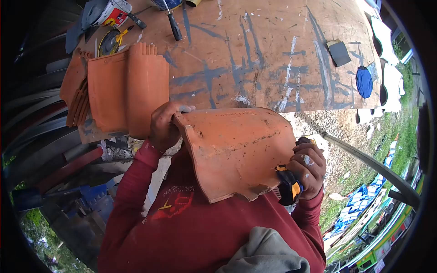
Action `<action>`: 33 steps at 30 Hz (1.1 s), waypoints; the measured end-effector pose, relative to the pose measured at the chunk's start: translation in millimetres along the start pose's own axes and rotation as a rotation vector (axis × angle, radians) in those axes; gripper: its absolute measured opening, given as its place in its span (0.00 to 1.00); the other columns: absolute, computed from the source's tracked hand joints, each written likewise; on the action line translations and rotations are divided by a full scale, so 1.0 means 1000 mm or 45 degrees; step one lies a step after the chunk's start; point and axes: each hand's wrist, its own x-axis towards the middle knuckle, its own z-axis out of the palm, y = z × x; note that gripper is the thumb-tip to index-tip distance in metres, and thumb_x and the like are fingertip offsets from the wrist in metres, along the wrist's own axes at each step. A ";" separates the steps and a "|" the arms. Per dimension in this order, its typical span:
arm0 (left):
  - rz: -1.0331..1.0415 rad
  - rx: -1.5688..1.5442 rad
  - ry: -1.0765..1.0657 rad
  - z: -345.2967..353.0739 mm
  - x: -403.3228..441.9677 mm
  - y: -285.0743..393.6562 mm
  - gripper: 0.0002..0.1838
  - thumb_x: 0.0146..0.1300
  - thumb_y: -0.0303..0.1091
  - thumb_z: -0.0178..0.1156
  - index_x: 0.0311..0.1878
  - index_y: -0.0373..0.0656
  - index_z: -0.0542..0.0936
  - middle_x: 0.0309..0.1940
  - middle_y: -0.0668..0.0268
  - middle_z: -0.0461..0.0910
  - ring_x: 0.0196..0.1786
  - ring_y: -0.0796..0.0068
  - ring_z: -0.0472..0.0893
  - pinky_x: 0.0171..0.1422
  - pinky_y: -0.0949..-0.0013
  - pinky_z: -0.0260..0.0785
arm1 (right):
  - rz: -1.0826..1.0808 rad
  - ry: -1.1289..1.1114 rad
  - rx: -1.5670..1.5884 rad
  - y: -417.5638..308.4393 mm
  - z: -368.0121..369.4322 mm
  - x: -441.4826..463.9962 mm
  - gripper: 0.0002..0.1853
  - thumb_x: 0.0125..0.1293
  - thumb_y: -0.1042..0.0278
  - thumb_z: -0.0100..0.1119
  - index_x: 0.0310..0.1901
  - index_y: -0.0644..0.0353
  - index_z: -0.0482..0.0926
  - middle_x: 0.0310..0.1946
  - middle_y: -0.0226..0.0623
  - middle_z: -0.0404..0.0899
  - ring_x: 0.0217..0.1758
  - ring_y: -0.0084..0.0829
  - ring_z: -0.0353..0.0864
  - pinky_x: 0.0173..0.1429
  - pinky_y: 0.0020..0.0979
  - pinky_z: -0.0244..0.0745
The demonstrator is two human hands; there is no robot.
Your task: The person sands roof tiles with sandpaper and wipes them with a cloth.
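An orange clay roof tile (236, 145) is held up tilted in front of my chest, its broad curved face towards me and its lower right edge notched and uneven. My left hand (165, 123) is closed around the tile's upper left end, thumb along the top edge. At the tile's right end, my right hand (310, 169) wraps around a black-and-orange hand tool (288, 184). Part of the tool sits against or behind the tile edge, so its exact kind is hidden. White smears mark the right knuckles.
A stack of clay roof tiles (107, 91) stands on the stained wooden table (264, 50) at left. Beyond lie a white bucket (109, 16), a yellow-and-black disc (109, 43) and a dark-handled tool (174, 27). Sandpaper (338, 53) and a blue lid-like piece (364, 82) are at right.
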 end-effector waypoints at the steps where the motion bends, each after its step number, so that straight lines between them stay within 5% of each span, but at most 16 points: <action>1: 0.023 -0.004 -0.047 -0.004 0.012 0.002 0.12 0.59 0.22 0.73 0.45 0.38 0.81 0.42 0.56 0.89 0.46 0.59 0.90 0.50 0.61 0.83 | 0.019 0.011 -0.001 -0.001 -0.002 0.000 0.24 0.36 0.58 0.72 0.38 0.58 0.80 0.28 0.33 0.79 0.32 0.38 0.82 0.43 0.42 0.82; 3: 0.071 -0.062 -0.034 -0.015 0.049 0.001 0.14 0.57 0.20 0.74 0.45 0.38 0.82 0.41 0.57 0.89 0.45 0.60 0.90 0.49 0.61 0.83 | 0.036 0.058 -0.032 -0.008 0.000 0.002 0.22 0.39 0.60 0.70 0.39 0.58 0.79 0.28 0.33 0.79 0.33 0.38 0.82 0.44 0.42 0.83; 11: 1.103 0.576 -0.148 -0.040 0.213 0.027 0.13 0.56 0.24 0.72 0.45 0.41 0.82 0.46 0.61 0.90 0.49 0.56 0.89 0.57 0.57 0.81 | 0.118 0.384 -0.167 -0.006 0.101 -0.015 0.17 0.42 0.61 0.70 0.35 0.57 0.80 0.29 0.33 0.78 0.36 0.39 0.82 0.50 0.44 0.81; 15: 1.604 0.877 -0.503 0.010 0.266 0.038 0.10 0.61 0.31 0.66 0.46 0.44 0.83 0.54 0.63 0.87 0.57 0.61 0.86 0.69 0.55 0.76 | 0.123 0.238 -0.147 0.019 0.160 -0.017 0.14 0.49 0.62 0.67 0.38 0.55 0.81 0.33 0.33 0.77 0.41 0.39 0.80 0.48 0.41 0.75; 17: 1.643 0.810 -0.650 0.023 0.271 0.041 0.10 0.64 0.33 0.64 0.47 0.46 0.84 0.54 0.64 0.87 0.63 0.62 0.83 0.75 0.54 0.72 | 0.086 0.360 -0.138 0.028 0.183 -0.013 0.13 0.51 0.63 0.65 0.39 0.55 0.81 0.33 0.33 0.75 0.41 0.39 0.79 0.48 0.41 0.74; 20: 1.381 0.867 -0.239 0.033 0.246 0.042 0.17 0.69 0.37 0.63 0.60 0.55 0.84 0.72 0.63 0.76 0.76 0.62 0.70 0.79 0.58 0.66 | 0.164 0.434 -0.049 0.030 0.199 -0.009 0.14 0.49 0.65 0.67 0.40 0.55 0.81 0.33 0.34 0.75 0.41 0.40 0.79 0.48 0.42 0.73; 22: 0.704 0.216 -0.138 0.049 0.207 0.032 0.26 0.74 0.43 0.62 0.73 0.53 0.76 0.80 0.61 0.66 0.79 0.60 0.66 0.82 0.58 0.61 | 0.216 0.462 -0.005 0.027 0.202 -0.009 0.16 0.48 0.66 0.69 0.41 0.55 0.81 0.34 0.35 0.75 0.42 0.41 0.79 0.48 0.43 0.73; 25: -0.097 -0.693 -0.175 0.052 0.175 0.003 0.28 0.77 0.49 0.62 0.73 0.44 0.75 0.76 0.60 0.72 0.78 0.60 0.68 0.82 0.59 0.59 | 0.249 0.544 0.082 0.032 0.209 -0.005 0.23 0.42 0.66 0.74 0.44 0.56 0.80 0.36 0.36 0.76 0.43 0.42 0.78 0.48 0.43 0.72; 29: -0.552 -1.781 -0.739 0.036 0.165 0.012 0.35 0.85 0.57 0.45 0.77 0.36 0.66 0.66 0.61 0.75 0.69 0.71 0.73 0.75 0.64 0.65 | 0.338 0.286 0.377 0.030 0.175 -0.009 0.25 0.52 0.61 0.80 0.50 0.58 0.80 0.38 0.39 0.77 0.47 0.45 0.79 0.53 0.44 0.72; 30: -0.537 -1.786 -0.730 0.035 0.165 0.000 0.35 0.85 0.57 0.45 0.77 0.36 0.66 0.66 0.61 0.75 0.69 0.71 0.73 0.75 0.64 0.65 | 0.475 0.436 0.510 0.027 0.162 -0.011 0.24 0.57 0.58 0.79 0.51 0.58 0.79 0.38 0.38 0.77 0.45 0.41 0.81 0.52 0.42 0.75; 31: -0.501 -1.275 -0.603 0.034 0.163 -0.015 0.30 0.86 0.56 0.44 0.70 0.37 0.70 0.55 0.65 0.73 0.58 0.75 0.72 0.67 0.66 0.67 | 0.609 0.587 0.652 0.025 0.156 -0.015 0.24 0.62 0.55 0.78 0.52 0.59 0.79 0.39 0.36 0.78 0.43 0.38 0.83 0.51 0.39 0.78; 33: -0.456 -0.750 -0.450 0.029 0.160 -0.035 0.27 0.86 0.55 0.43 0.62 0.38 0.74 0.44 0.69 0.71 0.47 0.78 0.71 0.58 0.69 0.69 | 1.098 0.921 1.104 0.030 0.148 -0.014 0.23 0.75 0.46 0.61 0.54 0.60 0.77 0.35 0.32 0.76 0.34 0.28 0.83 0.37 0.30 0.81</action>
